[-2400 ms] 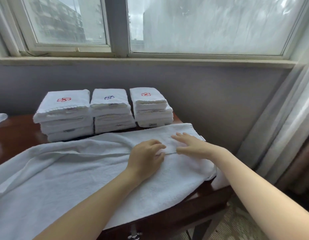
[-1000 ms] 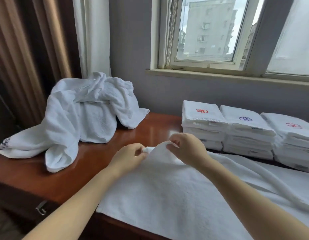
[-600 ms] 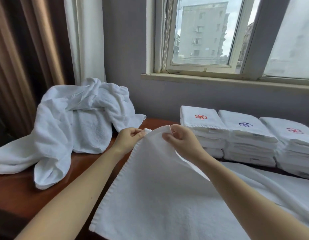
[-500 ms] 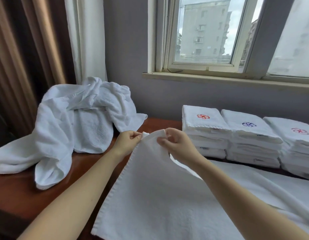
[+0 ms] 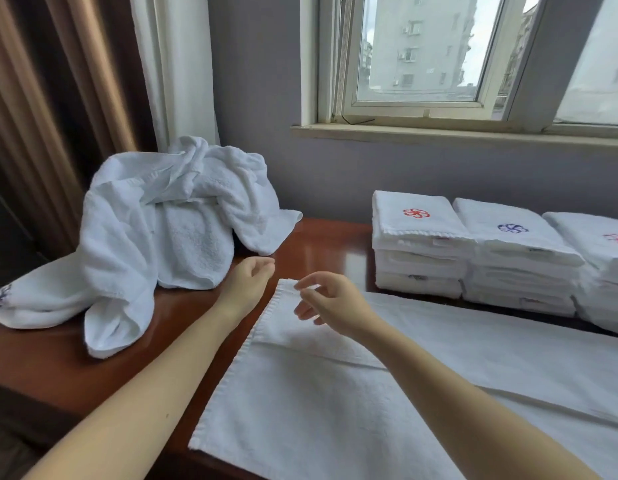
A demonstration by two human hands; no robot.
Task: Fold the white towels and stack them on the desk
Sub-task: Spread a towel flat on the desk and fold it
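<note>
A long white towel (image 5: 335, 403) lies flat along the front of the brown desk (image 5: 58, 358), its left end folded over on itself. My right hand (image 5: 330, 299) hovers just above that end's far corner with loose fingers, holding nothing. Left of the corner, my left hand (image 5: 248, 278) hangs over bare wood, fingers loosely curled and empty. Three stacks of folded white towels (image 5: 421, 244) with red, blue and pink emblems stand at the back right.
A heap of crumpled unfolded white towels (image 5: 155, 237) fills the desk's back left. Brown and white curtains (image 5: 75, 81) hang behind it. A window (image 5: 421, 53) and its sill run along the grey wall behind the stacks.
Both hands have let go of the towel's left end, which they were holding up. That end now lies flat on the desk, and the hands have drawn slightly apart.
</note>
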